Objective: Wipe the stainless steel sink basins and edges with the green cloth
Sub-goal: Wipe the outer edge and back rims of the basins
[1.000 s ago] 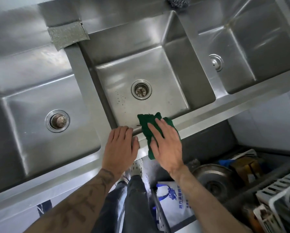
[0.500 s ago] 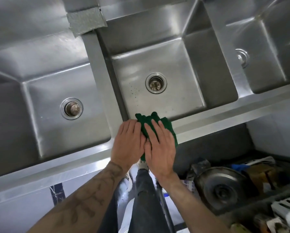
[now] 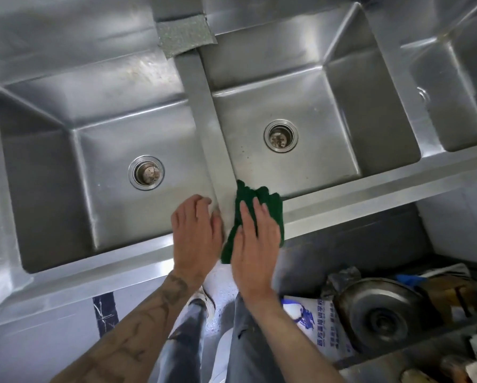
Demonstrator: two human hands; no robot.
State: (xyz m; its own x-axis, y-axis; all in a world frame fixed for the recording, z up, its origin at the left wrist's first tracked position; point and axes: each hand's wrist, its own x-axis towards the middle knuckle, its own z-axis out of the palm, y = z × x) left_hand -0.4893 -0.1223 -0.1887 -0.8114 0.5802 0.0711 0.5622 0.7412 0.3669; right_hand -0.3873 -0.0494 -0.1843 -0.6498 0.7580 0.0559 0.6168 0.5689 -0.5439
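Green and soft, the green cloth (image 3: 272, 208) lies bunched on the sink's front edge (image 3: 370, 194), at the near left corner of the middle basin (image 3: 287, 100), with its lower flap hanging over the front. It looks light and limp, so it should slide easily on steel but crumple unless pressed flat under a broad palm. The right hand (image 3: 255, 244) does that, fingers straight. The left hand (image 3: 197, 233) rests beside it at the divider (image 3: 201, 106), fingers loosely bent and holding nothing. Half a second earlier the hands touched; now a gap shows between them.
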